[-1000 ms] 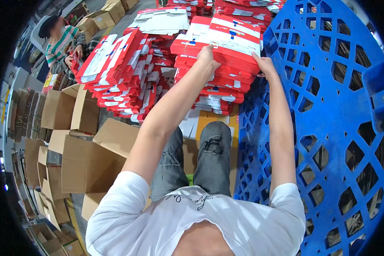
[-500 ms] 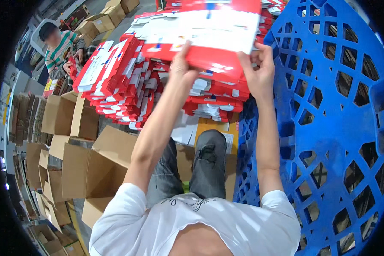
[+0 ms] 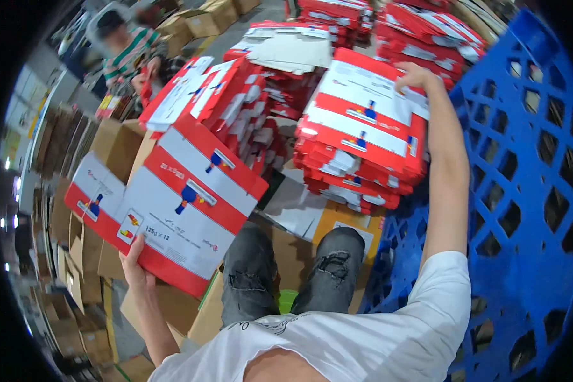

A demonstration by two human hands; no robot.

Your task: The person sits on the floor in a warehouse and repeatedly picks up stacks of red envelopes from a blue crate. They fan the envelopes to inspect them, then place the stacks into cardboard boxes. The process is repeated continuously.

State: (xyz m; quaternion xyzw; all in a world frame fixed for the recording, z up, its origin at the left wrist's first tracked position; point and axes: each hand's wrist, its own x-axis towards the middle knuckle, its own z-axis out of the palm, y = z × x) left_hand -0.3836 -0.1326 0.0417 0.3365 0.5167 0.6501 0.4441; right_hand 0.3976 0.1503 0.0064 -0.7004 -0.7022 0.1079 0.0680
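My left hand (image 3: pixel 137 264) pinches the near edge of a flat red-and-white carton (image 3: pixel 178 197), thumb on its printed face and fingers out of sight beneath. This carton tilts out to the left, above opened brown boxes. On the right, my right hand (image 3: pixel 417 77) has its fingers curled at the far right edge of the top flat carton (image 3: pixel 363 95), which lies on a stack of similar red-and-white cartons (image 3: pixel 356 165). Another stack of flat cartons (image 3: pixel 216 95) stands between the two hands, farther off.
A blue plastic pallet (image 3: pixel 490 210) stands upright along my right side. More red-and-white stacks (image 3: pixel 420 38) lie at the back. Opened brown boxes (image 3: pixel 118 146) crowd the left. Another person (image 3: pixel 134 57) sits at the far left, handling something red.
My left hand has swung down and left with a flat carton. My right hand has moved to the right stack's top carton. The view has shifted, and the stacks show more fully.
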